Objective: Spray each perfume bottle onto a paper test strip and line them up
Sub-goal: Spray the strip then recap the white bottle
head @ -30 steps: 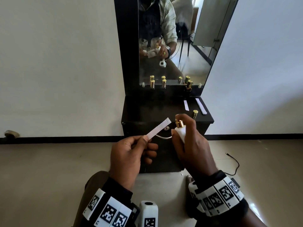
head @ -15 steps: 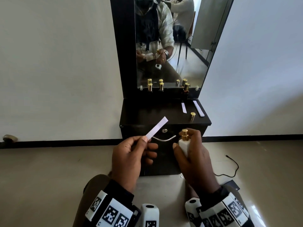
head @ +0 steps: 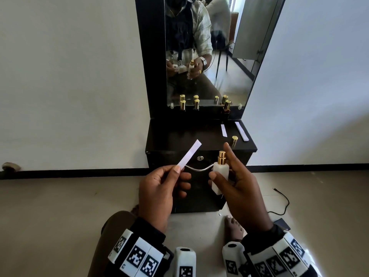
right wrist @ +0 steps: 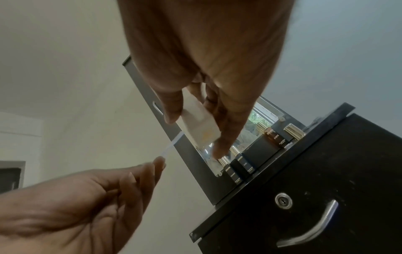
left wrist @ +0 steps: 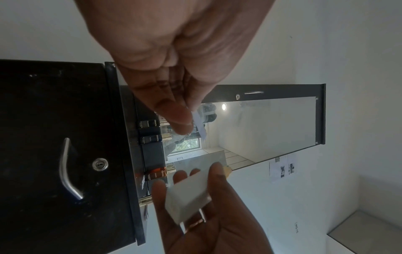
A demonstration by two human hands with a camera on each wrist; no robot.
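My left hand pinches the lower end of a white paper test strip that slants up to the right, in front of the black dresser. My right hand holds a white perfume bottle with a bare gold spray nozzle; the forefinger is lifted straight beside the nozzle. The bottle and the strip also show in the right wrist view, the bottle's base in the left wrist view. A loose gold cap stands on the dresser top. Two strips lie at the back right.
Three dark bottles with gold caps stand against the mirror. The dresser drawer has a lock and a metal handle. A black cable and a dark phone lie on the floor at right.
My right hand has lowered the bottle and tilted it upright, and the forefinger has come off the nozzle. The left hand still holds the strip at about the same spot.
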